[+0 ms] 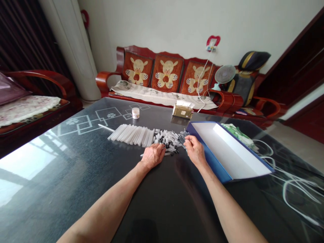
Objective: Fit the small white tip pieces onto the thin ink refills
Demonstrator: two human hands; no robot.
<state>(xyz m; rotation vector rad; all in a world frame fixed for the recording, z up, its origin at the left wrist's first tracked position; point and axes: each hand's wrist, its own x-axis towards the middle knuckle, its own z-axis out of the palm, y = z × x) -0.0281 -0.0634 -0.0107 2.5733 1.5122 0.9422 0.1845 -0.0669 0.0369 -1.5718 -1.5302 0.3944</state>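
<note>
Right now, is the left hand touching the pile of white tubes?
Touching: the head view shows the left hand resting on the black-capped end of the white tubes.

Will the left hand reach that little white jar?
Probably yes. The left hand rests by the low pile of plastic tubes, and the white jar stands just beyond it, with nothing tall between them.

Lots of white tubes [131,135] lay side by side in a long, neat row. Right next to them sat a messy pile of small white caps [165,140] with black ends. At the end of the pile were thin dark sticks [182,136], all bunched up close together.
</note>
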